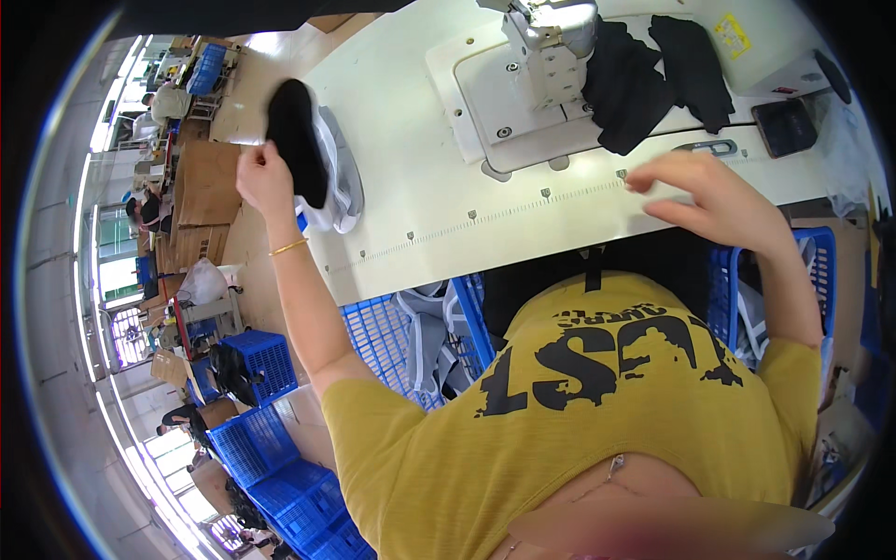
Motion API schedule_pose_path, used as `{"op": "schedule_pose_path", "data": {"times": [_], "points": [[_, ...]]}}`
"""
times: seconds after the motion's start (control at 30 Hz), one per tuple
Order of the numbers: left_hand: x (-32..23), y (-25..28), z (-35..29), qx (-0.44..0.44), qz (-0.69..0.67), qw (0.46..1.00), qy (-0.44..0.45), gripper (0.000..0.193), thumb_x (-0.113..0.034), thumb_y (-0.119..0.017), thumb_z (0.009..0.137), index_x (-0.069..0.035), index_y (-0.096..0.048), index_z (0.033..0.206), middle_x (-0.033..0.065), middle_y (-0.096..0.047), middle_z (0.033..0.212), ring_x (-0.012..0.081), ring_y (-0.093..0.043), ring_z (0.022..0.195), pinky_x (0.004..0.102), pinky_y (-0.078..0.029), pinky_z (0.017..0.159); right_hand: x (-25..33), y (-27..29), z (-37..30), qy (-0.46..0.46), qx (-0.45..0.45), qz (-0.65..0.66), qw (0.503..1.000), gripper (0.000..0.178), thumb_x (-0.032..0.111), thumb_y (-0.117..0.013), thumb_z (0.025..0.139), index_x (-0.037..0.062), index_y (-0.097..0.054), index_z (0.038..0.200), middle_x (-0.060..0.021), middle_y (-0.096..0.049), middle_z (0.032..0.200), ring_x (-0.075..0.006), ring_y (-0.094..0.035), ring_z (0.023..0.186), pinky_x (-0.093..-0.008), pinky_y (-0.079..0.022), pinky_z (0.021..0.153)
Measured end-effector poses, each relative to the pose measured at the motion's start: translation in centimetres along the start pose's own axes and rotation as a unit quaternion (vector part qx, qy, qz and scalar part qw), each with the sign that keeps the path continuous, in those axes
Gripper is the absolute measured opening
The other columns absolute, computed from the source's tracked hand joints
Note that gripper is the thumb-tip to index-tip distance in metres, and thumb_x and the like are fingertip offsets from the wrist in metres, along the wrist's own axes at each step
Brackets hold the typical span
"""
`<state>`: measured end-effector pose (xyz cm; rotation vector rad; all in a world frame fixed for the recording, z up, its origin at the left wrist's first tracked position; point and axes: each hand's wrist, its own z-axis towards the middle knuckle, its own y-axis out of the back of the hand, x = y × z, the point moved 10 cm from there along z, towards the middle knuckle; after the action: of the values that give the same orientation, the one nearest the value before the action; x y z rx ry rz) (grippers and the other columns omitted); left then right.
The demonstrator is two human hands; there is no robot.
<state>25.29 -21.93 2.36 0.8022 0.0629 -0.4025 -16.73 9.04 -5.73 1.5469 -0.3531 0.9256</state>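
Matt black cloth (297, 140) in left hand (263, 177), over soft pale grey fabric (338, 182) with slight sheen. Smooth off-white laminate on table (411, 168), faintly glossy under the lamp. White enamelled metal on sewing machine (546, 47), with bright steel screws. More matt black cloth (644, 79) heaped beside it. Right hand (714, 201) on the smooth tabletop. Thin gold-coloured metal bangle (289, 247), shiny. Blue plastic crates (392, 336), open lattice, dull finish. Brown cardboard (205, 187), matt and rough. Yellow knit shirt (607, 401), matt, with cracked black print.

Yellow black-printed T-shirt (597, 392), gold bangle (288, 247).
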Motion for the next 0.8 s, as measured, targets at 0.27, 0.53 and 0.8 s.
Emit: {"op": "schedule_pose_path", "data": {"times": [0.27,0.53,0.8], "points": [[-26.5,5.9,-14.5,0.063,-0.086,0.941,-0.320,0.017,-0.009,-0.068,0.081,-0.010,-0.054,0.071,0.0078,-0.050,0.063,0.0273,-0.052,0.055,0.0396,-0.043,0.049,6.2,-0.5,8.8,0.115,-0.331,0.169,0.921,0.053,0.008,-0.069,0.085,-0.0024,-0.051,0.133,-0.0181,-0.058,0.130,-0.0306,-0.061,0.115,-0.0374,-0.048,0.096],[-25.3,4.4,-14.2,0.120,-0.504,0.849,0.105,0.033,0.013,-0.065,0.073,0.000,-0.062,0.103,0.0066,-0.066,0.095,0.0128,-0.062,0.093,0.0258,-0.050,0.087,5.8,-1.5,7.9,0.111,-0.381,-0.009,0.918,0.033,0.001,-0.070,0.074,0.0032,-0.064,0.107,-0.0117,-0.064,0.089,-0.0329,-0.064,0.084,-0.0403,-0.053,0.073],[-23.5,-1.3,-15.3,0.349,-0.480,0.791,0.149,0.024,0.012,-0.044,0.078,0.002,-0.064,0.087,0.0012,-0.062,0.071,0.0072,-0.055,0.064,0.0220,-0.045,0.061,2.1,-4.9,8.2,0.036,-0.108,0.107,0.988,0.020,0.019,-0.072,0.086,0.0033,-0.062,0.093,-0.0070,-0.061,0.075,-0.0240,-0.060,0.071,-0.0356,-0.045,0.062]]}}
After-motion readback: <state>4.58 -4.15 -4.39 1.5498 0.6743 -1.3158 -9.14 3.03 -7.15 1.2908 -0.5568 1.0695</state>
